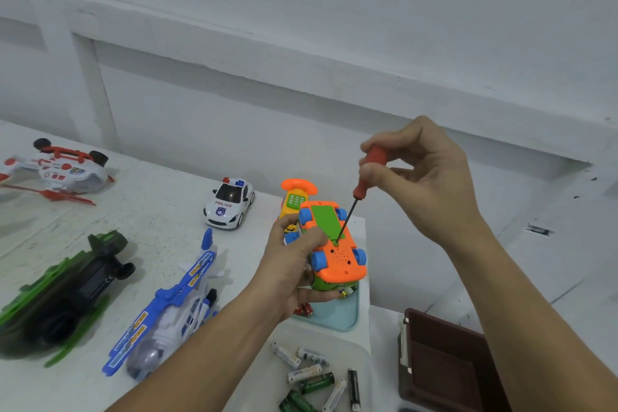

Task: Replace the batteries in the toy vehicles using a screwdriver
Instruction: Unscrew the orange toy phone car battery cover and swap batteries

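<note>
**Screwdriver tip on the underside of the orange toy car**

The left hand (291,266) grips the orange toy car (337,256) from its left side, with the thumb on top and the other fingers curled under the body. The car is turned upside down, so its four blue wheels point up. It is held in the air above a light blue container (341,314), near the right end of the table (150,184).

The right hand (426,174) pinches the red handle of the screwdriver (360,190) between the thumb and the fingertips. The tool is tilted, the handle up and to the right. Its thin dark shaft goes down to the left, and the tip touches the car at the near end of the green cover (322,221) on the underside.

Just behind the car stands an orange and yellow toy phone (296,192), partly hidden. A white police car (229,204) stands to the left of it. Nearer, a blue and white toy airplane (170,308) lies on the table, and beside it a green and black toy vehicle (67,291). A red and white toy helicopter (57,170) lies at the far left.

Below the hands, a white tray (366,358) holds several loose batteries (311,375), some white and some green or black. A dark brown box (444,361) stands to the right of the tray.
</note>
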The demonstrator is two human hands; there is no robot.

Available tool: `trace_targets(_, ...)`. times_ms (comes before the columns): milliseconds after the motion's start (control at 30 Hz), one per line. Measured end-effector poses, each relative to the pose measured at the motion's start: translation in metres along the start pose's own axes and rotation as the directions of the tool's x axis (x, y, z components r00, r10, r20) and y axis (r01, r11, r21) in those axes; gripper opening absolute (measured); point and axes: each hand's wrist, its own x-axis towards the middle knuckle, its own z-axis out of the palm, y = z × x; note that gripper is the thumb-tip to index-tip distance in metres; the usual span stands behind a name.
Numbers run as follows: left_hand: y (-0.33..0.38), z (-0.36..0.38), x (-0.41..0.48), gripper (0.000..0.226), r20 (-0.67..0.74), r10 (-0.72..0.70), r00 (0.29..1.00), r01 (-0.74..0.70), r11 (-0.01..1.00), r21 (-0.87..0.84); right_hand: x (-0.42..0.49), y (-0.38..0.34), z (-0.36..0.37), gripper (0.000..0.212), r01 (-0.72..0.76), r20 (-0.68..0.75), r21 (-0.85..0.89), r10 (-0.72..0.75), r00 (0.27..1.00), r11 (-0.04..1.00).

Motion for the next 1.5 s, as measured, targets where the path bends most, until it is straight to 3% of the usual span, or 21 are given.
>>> trace_targets(200, -0.001, 0.001, 0.001, 0.036, 0.002, -0.006, 1.000, 0.006, 1.000, 0.003, -0.002, 0.007, 0.002, 0.017, 0.084, 0.012, -0.023, -0.083, 0.996, 0.996)
trace_targets(300, 0.000, 0.000, 0.003, 0.036, -0.004, -0.005, 1.000, 0.005, 1.000, 0.006, -0.002, 0.008, 0.000, 0.035, 0.067, 0.040, 0.043, -0.069, 0.997, 0.997)
trace_targets(700, -0.001, -0.004, 0.009, 0.037, -0.009, -0.015, 1.000, 0.015, 1.000, 0.013, -0.001, 0.015, 0.004, 0.027, 0.017, -0.011, -0.029, -0.018, 1.000, 0.999)
trace_targets(867, 0.001, -0.003, 0.011, 0.040, -0.018, -0.003, 1.000, 0.003, 1.000, 0.008, 0.000, 0.021, 0.003, 0.050, -0.005, 0.030, -0.042, 0.006, 1.000, 0.999)
trace_targets(1133, -0.001, -0.003, 0.018, 0.041, -0.031, -0.001, 1.000, 0.002, 1.000, 0.024, 0.004, 0.023, 0.012, 0.041, 0.031, -0.022, -0.178, -0.035, 0.999, 0.984)
trace_targets(1233, -0.002, -0.006, 0.022, 0.040, -0.046, 0.012, 0.999, -0.011, 1.000, 0.022, 0.009, 0.030, 0.007, 0.033, -0.110, -0.082, -0.084, 0.103, 0.991, 0.990)
trace_targets(1333, -0.001, -0.007, 0.025, 0.041, -0.052, 0.022, 0.998, -0.022, 1.000, 0.000, 0.014, 0.046, -0.004, 0.027, -0.301, -0.176, 0.131, 0.321, 0.931, 0.945)
trace_targets(1500, 0.002, -0.010, 0.031, 0.040, -0.061, 0.025, 0.998, -0.027, 0.999, -0.022, 0.012, 0.091, -0.023, 0.019, -0.464, -0.208, 0.544, 0.648, 0.733, 0.699)
